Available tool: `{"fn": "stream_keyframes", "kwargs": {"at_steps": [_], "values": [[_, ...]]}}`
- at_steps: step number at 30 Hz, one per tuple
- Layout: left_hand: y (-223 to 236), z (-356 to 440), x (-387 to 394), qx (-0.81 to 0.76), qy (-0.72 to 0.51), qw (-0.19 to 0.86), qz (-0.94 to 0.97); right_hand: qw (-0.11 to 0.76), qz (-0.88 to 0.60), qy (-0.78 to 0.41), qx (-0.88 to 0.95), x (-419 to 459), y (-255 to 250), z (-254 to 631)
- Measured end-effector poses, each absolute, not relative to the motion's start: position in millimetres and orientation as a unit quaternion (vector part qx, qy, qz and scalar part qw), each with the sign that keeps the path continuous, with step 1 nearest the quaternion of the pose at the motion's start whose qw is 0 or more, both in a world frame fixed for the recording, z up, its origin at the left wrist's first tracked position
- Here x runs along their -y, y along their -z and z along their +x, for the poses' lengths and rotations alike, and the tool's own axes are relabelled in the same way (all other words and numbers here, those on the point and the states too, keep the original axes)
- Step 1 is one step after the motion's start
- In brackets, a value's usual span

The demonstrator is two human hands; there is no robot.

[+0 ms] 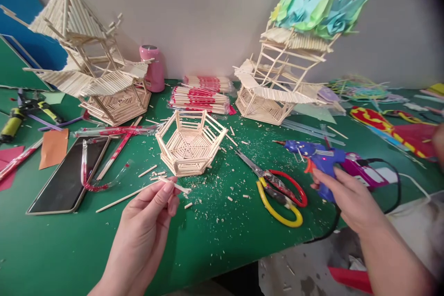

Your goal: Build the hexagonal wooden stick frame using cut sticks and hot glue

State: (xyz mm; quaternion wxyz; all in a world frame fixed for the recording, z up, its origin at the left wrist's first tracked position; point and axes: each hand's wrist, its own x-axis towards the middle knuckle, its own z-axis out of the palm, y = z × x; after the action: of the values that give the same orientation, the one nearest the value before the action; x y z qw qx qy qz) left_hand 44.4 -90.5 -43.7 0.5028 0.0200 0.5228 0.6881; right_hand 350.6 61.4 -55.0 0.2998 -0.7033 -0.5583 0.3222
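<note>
Black glass fronts a phone (62, 180), flat to the left of the left hand (145, 219); a bent, clear plastic sleeve (84, 164) with red bands lies across it. Well beyond that hand rises a tower (83, 18) of round wooden sticks, roofs laid in close rows, beside a smooth pink bottle (157, 74). The left hand is closed to a pinch, thumb and fingertips on one thin stick (182, 188) with a ragged whitish end. Just past its fingertips sits a many-sided, open-topped frame (190, 166), its floor patterned in wedges. Farther out, clear packs (201, 99) hold red-marked sticks. Between the hands, scissors (264, 175) with red and yellow handles rest on the green, crumb-strewn worktop (208, 236); beyond them leans a second tower (277, 95), crowned with folded paper. The right hand (350, 194) curls round a blue glue gun (324, 159), forefinger near its orange trigger.
</note>
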Motion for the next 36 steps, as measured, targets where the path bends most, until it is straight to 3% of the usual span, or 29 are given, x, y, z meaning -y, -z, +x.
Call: {"fn": "stream_keyframes", "kwargs": {"at_steps": [7, 12, 14, 16, 19, 36], "values": [[47, 45, 93, -0.529, -0.678, 0.510, 0.004, 0.231, -0.761, -0.159, 0.585, -87, 81, 371], [51, 50, 90, -0.519, -0.672, 0.529, -0.010, 0.291, -0.703, -0.054, 0.647, -65, 68, 339], [53, 52, 88, -0.516, -0.667, 0.537, -0.015, 0.309, -0.646, -0.081, 0.693, -49, 62, 308], [55, 55, 87, -0.514, -0.664, 0.543, -0.013, 0.315, -0.516, -0.211, 0.769, -33, 60, 274], [57, 59, 88, -0.515, -0.660, 0.547, -0.008, 0.296, -0.403, -0.291, 0.815, -19, 64, 231], [50, 51, 84, -0.528, -0.676, 0.514, -0.001, 0.311, -0.297, -0.412, 0.804, -37, 57, 162]]}}
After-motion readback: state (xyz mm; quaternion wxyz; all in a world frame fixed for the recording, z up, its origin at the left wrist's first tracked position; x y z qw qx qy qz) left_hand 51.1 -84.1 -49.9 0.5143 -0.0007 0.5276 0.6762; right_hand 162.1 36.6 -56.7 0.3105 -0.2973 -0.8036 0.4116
